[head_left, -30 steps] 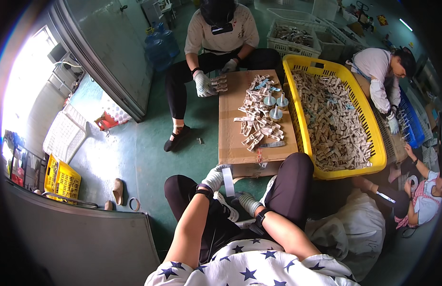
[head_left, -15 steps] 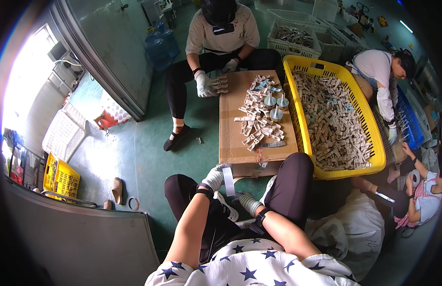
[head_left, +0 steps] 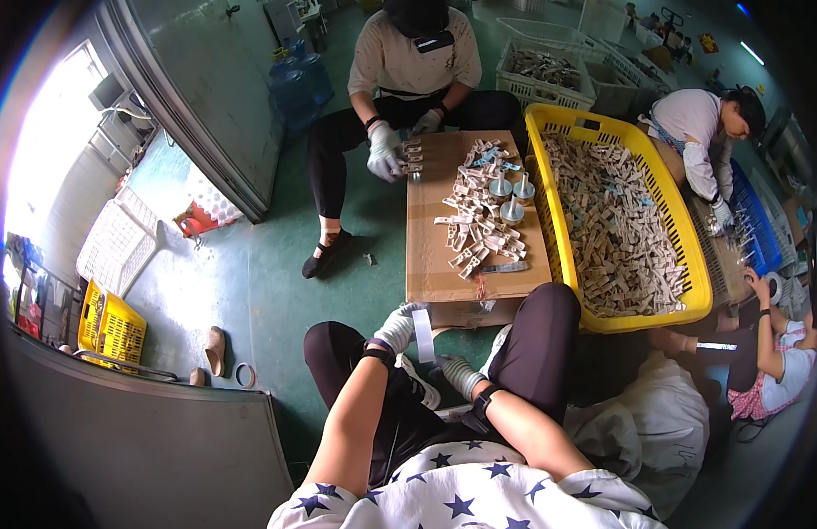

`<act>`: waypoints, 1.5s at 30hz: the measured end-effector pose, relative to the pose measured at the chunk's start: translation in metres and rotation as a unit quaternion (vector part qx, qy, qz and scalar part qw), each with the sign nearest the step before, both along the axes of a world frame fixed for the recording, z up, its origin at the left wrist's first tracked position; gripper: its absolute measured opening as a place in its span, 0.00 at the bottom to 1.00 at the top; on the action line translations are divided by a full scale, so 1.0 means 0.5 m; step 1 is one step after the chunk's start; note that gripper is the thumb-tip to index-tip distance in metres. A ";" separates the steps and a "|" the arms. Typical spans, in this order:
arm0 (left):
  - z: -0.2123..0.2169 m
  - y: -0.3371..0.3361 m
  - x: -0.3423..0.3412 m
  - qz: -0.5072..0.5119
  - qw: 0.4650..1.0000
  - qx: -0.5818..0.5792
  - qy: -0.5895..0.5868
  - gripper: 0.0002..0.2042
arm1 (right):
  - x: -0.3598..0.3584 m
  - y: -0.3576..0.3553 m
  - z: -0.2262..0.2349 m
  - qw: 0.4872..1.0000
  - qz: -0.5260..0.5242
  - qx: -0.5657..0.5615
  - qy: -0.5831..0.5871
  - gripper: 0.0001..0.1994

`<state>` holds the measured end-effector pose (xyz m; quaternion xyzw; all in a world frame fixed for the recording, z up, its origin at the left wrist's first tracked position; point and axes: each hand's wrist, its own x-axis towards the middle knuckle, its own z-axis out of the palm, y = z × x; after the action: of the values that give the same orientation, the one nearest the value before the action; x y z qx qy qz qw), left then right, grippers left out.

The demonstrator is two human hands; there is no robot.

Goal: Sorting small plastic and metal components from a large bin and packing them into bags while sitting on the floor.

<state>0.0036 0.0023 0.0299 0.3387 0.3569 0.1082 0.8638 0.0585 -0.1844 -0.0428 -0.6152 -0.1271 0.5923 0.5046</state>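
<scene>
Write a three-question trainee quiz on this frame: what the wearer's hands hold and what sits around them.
1. True or false: the left hand and the right hand both wear light gloves.
2. What runs between the two hands? A) a white strip B) a metal spool C) a blue bottle
3. What does the yellow crate beside the cardboard box hold?

Key
1. True.
2. A. The left hand grips its upper end; the lower end reaches toward the right hand.
3. A heap of small pale parts, like the pile on the box.
</scene>
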 end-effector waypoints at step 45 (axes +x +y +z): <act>0.009 -0.012 0.008 0.000 1.000 0.030 0.010 0.06 | 0.006 -0.006 0.056 0.969 0.133 -0.005 -0.209 0.19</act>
<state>0.0077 -0.0038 0.0345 0.3650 0.3618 0.1157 0.8500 0.0613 -0.1872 -0.0147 -0.7055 -0.3073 0.5129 0.3805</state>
